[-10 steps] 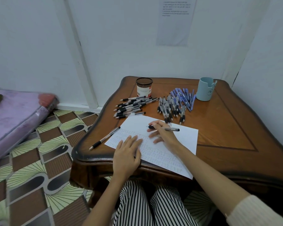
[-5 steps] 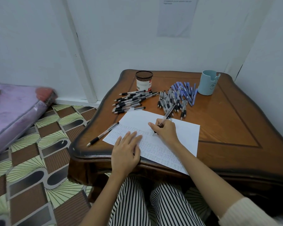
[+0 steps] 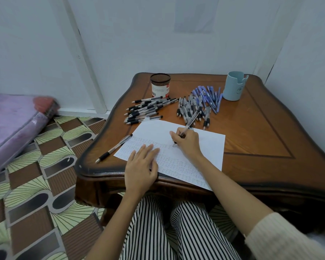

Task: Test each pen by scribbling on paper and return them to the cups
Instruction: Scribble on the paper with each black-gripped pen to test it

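The right hand pinches a pen, its tip touching the paper. Just left, the left hand lies flat on the sheet. Beyond them lie loose pens between two cups.

Clear black-grip pen in right hand, tilted, tip on scribbled white paper.
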Demonstrator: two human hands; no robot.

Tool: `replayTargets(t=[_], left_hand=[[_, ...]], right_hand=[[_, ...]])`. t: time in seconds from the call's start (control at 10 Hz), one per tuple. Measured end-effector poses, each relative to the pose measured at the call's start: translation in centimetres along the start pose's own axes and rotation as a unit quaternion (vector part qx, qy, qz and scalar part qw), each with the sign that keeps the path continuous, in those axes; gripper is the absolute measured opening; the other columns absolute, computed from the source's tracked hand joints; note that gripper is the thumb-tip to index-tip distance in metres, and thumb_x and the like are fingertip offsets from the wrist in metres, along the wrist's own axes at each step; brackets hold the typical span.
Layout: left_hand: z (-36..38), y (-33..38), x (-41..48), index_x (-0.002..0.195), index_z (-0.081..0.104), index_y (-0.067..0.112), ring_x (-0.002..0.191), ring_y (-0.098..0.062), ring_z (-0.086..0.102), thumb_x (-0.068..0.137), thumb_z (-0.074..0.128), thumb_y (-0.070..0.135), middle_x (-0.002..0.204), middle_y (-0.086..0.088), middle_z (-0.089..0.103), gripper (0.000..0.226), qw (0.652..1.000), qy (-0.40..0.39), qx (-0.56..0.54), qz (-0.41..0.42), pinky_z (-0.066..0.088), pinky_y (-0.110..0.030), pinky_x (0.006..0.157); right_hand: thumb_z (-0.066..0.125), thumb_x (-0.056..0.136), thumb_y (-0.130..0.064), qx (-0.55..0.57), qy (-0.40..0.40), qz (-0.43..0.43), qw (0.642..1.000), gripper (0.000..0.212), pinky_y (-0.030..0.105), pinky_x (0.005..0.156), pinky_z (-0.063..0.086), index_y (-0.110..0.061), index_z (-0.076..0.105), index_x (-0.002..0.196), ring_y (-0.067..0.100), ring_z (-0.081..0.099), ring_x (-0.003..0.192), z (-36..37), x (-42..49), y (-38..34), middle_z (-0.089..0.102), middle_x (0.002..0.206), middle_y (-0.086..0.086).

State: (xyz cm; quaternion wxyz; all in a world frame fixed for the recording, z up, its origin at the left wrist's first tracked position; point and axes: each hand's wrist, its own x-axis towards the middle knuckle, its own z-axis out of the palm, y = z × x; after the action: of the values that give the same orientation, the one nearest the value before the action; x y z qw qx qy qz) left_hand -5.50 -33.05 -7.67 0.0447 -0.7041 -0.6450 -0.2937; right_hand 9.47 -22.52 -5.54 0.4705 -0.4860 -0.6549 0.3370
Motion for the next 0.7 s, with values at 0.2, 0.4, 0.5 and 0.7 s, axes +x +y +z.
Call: replayTargets(t=[0.2,0.4,0.5,0.7], left_hand=[[-0.02,0.01,0.01,0.118,0.066,0.019,0.123,-0.022,0.053,0.087,0.034,0.031,0.126,-0.001,0.062,0.046,1.000,0.000,0.001,0.001,0.038,-0.044,0.103],[0.01,0.06,0.00,0.118,0.066,0.019,0.123,-0.021,0.053,0.087,0.034,0.031,0.126,-0.001,0.062,0.046,1.000,0.005,0.000,-0.002,0.037,-0.043,0.103],[0.06,0.07,-0.03,0.118,0.066,0.020,0.124,-0.021,0.053,0.087,0.034,0.031,0.126,0.000,0.062,0.046,1.000,0.004,0.002,-0.003,0.036,-0.042,0.104],[0.00,0.07,-0.03,0.118,0.066,0.020,0.124,-0.020,0.052,0.087,0.034,0.031,0.126,0.000,0.062,0.046,1.000,0.005,0.004,-0.003,0.036,-0.041,0.104]], right_hand=[[0.066,0.086,-0.015,-0.001,-0.012,0.007,1.000,0.049,0.027,0.054,0.029,-0.021,0.036,0.047,0.010,0.035,0.049,0.02,0.04,0.05,0.036,0.044,-0.008],[0.063,0.086,-0.015,-0.015,0.001,-0.002,1.000,0.049,0.028,0.054,0.028,-0.020,0.033,0.048,0.009,0.033,0.048,0.03,0.02,-0.02,0.034,0.045,-0.009],[0.061,0.086,-0.013,-0.015,0.001,-0.002,1.000,0.049,0.029,0.057,0.027,-0.021,0.030,0.049,0.010,0.031,0.050,0.01,0.04,-0.05,0.031,0.046,-0.008],[0.064,0.086,-0.017,-0.034,0.009,-0.027,0.999,0.049,0.029,0.054,0.029,-0.020,0.033,0.049,0.013,0.038,0.051,0.03,-0.06,-0.09,0.035,0.045,-0.006]])
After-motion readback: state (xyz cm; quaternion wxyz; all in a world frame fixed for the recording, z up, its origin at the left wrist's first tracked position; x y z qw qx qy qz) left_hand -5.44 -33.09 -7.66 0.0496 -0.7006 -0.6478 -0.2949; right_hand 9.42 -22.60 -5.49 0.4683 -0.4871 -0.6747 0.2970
